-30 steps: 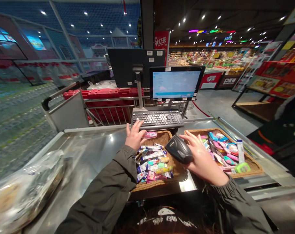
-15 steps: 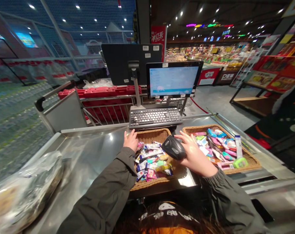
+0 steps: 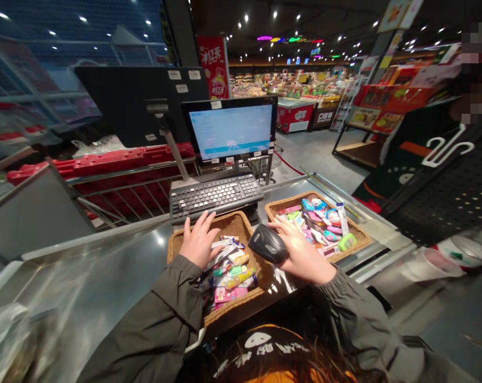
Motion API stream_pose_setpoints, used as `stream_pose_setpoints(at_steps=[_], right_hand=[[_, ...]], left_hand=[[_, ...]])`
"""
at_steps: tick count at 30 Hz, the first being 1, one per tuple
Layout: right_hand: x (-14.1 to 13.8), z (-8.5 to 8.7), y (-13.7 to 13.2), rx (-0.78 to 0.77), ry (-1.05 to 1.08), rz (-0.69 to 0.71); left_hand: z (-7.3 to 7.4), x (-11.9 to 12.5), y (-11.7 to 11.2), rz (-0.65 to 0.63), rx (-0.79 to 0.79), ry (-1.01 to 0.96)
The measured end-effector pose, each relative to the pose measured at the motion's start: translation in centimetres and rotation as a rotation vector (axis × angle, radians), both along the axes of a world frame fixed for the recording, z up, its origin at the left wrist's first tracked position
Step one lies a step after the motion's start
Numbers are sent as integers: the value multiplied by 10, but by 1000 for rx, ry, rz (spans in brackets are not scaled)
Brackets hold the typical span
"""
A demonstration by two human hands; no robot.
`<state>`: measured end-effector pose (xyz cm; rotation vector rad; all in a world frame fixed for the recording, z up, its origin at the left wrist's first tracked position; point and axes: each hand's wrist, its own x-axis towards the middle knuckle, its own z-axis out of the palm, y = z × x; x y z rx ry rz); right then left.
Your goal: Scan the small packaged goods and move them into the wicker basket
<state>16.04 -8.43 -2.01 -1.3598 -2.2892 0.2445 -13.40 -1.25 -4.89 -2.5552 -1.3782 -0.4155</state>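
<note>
My left hand (image 3: 199, 242) lies with fingers spread on the small packets in the left wicker basket (image 3: 177, 239). It holds nothing that I can see. My right hand (image 3: 302, 252) is wrapped round a black barcode scanner (image 3: 268, 244), which points left over the gap between the two baskets. The right wicker basket (image 3: 358, 236) holds more colourful packets just beyond that hand.
A keyboard (image 3: 214, 194) and a lit screen (image 3: 233, 130) stand behind the baskets on the steel counter (image 3: 105, 266). A red shopping trolley (image 3: 117, 175) is at the back left. A person in dark clothing (image 3: 436, 170) stands at the right, near a paper cup (image 3: 432, 263).
The view has swung to the right, bringing a person into sight. My left hand has come down from the keyboard's edge onto the packets, and the pink item it held is gone from it.
</note>
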Motion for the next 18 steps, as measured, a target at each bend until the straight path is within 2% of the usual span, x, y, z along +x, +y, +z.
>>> stream_pose_setpoints(at_steps=[3,6,12,15,18], right_hand=[[38,0,-6,49,-2,-132],[83,-1,-15,113,4,-293],[161,-3,-41,176,67,-535],[183,-6,-48,201,87,-595],[198,-11,-50,161,84,-590]], left_hand=[[12,43,4,-103,-11,-11],[12,89,12,-191,-36,-5],[-5,181,46,-290,-75,-30],[-13,232,66,-279,-35,-48],[-22,281,85,-299,7,-47]])
